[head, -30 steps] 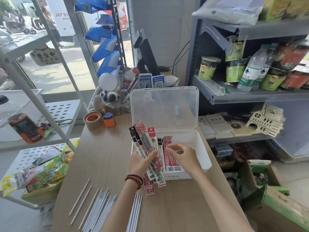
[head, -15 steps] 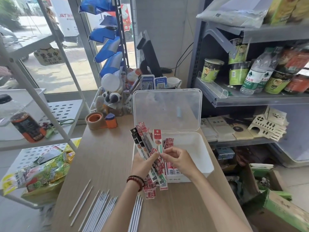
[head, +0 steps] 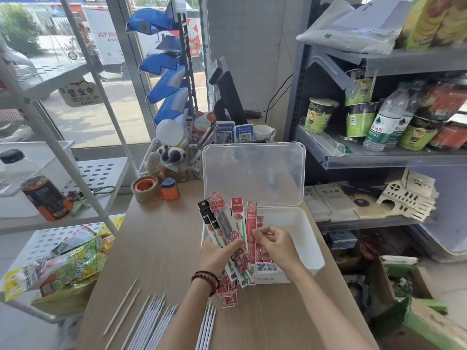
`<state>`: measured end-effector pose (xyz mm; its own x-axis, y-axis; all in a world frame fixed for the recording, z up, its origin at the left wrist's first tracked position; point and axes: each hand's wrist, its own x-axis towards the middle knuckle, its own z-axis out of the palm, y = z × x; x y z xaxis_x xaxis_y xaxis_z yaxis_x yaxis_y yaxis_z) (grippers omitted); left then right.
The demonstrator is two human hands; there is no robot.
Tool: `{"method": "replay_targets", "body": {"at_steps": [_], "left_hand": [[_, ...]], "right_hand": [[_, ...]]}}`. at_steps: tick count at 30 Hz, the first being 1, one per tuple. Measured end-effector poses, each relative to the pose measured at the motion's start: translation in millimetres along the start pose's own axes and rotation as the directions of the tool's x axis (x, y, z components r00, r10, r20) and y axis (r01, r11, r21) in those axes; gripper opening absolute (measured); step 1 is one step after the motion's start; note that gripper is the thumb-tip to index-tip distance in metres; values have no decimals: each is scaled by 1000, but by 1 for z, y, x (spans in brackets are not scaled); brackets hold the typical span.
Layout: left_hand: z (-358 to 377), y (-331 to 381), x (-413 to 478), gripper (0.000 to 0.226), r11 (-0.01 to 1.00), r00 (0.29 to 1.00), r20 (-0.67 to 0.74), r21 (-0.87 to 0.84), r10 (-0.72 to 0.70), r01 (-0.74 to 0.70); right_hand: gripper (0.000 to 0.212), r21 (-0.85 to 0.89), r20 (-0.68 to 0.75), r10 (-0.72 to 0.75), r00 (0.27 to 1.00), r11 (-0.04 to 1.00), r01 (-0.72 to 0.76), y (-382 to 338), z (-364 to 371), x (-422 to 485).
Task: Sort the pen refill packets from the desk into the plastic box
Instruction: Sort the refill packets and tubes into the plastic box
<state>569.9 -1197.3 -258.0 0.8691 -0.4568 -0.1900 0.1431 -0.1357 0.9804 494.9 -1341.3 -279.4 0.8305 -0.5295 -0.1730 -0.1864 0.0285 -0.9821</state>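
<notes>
My left hand (head: 219,253) grips a fanned bunch of pen refill packets (head: 225,223), red and black, held upright over the left edge of the white plastic box (head: 300,231). The box's clear lid (head: 252,173) stands open behind it. My right hand (head: 274,242) pinches one red packet (head: 251,223) at the right side of the fan. More red packets (head: 262,261) stand inside the box against its left wall.
Loose white refill tubes (head: 151,322) lie on the wooden desk (head: 161,248) near its front edge. A tape roll (head: 145,188) and a cluttered organiser (head: 177,157) sit at the back. Shelving stands on both sides.
My right hand rose from the packets in the box to the fan and took hold of one red packet. The left hand lifted the bunch slightly.
</notes>
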Motion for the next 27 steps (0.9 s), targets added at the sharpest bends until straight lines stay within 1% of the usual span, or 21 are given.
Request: {"method": "replay_targets", "body": {"at_steps": [4,6,10,14,16,18,20,22,24,27], "left_hand": [[0,-2,1,29,1000,1000,7,0,-17,17],[0,-2,1,28,1000,1000,9,4,-11,11],[0,-2,0,27,1000,1000,1,3,-1,1],[0,-2,-1,26,1000,1000,11,7,2,-2],[0,-1,-1,25,1000,1000,10,8,-3,3],[0,-1,-1,25,1000,1000,8,17,4,-4],[0,-1,-1,24,1000,1000,10,16,2,-2],[1,-2,-1,24,1000,1000,9,17,-3,3],[1,-2,-1,24,1000,1000,4,18,-4,3],[0,-3,0,26,1000,1000,8,8,-6,6]], "right_hand": [[22,26,-207,0,978,1000,6,4,-2,5],[20,-11,-302,-11,953,1000,8,7,-3,8],[17,-154,-381,-49,923,988,-11,16,-1,15],[16,-142,-488,-9,873,988,-69,18,-1,22],[14,-162,-479,-10,878,984,-77,19,-1,24],[11,-234,-401,-11,916,968,-91,22,0,25],[8,-342,-332,-34,943,936,-86,26,2,24],[5,-413,-297,-83,951,909,-50,28,3,24],[4,-436,-288,-109,952,899,-29,29,4,25],[11,-472,-257,-115,960,881,-20,33,5,27]]}}
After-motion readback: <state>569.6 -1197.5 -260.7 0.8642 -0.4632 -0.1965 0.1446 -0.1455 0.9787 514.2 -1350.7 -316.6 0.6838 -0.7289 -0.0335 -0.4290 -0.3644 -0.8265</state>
